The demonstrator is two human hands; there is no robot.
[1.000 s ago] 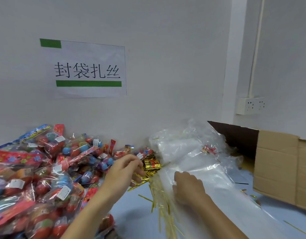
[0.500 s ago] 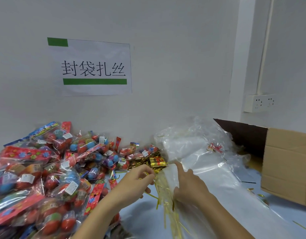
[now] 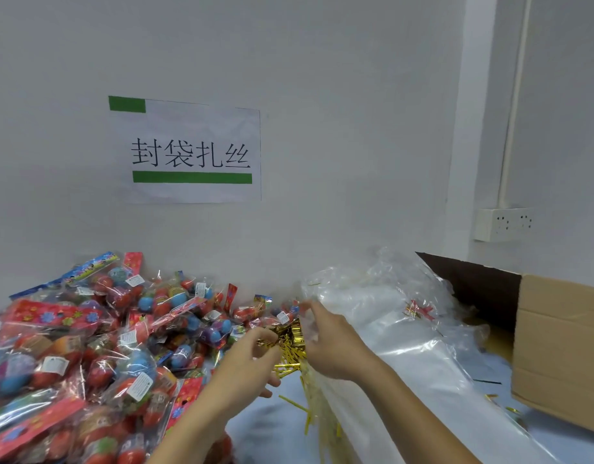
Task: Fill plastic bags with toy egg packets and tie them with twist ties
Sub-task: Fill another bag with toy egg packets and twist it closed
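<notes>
Two hands are working at the middle of the counter (image 3: 265, 433), where a bundle of gold ties (image 3: 290, 339) is lying between a heap of egg packets (image 3: 98, 339) and a stack of clear bags (image 3: 399, 333). The left hand (image 3: 247, 366) is reaching into the ties with fingers curled together at the bundle's near edge; whether it is actually pinching a tie cannot be told. The right hand (image 3: 332, 343) is resting against the left edge of the bags, fingers spread and apart, one fingertip raised at the plastic's top corner. The packets are filling the counter's left side up to the wall; the bags are running along the right side toward the near edge, with a cardboard box (image 3: 557, 346) standing at the far right. Loose ties are lying along the bags' near edge.

No bag is looking filled yet, so the work appears to be at its opening step: collecting a tie and separating one bag. The next move is likely calling for the right hand to peel a single sheet off the slippery stack while the left is freeing just one tie from the tangle.
</notes>
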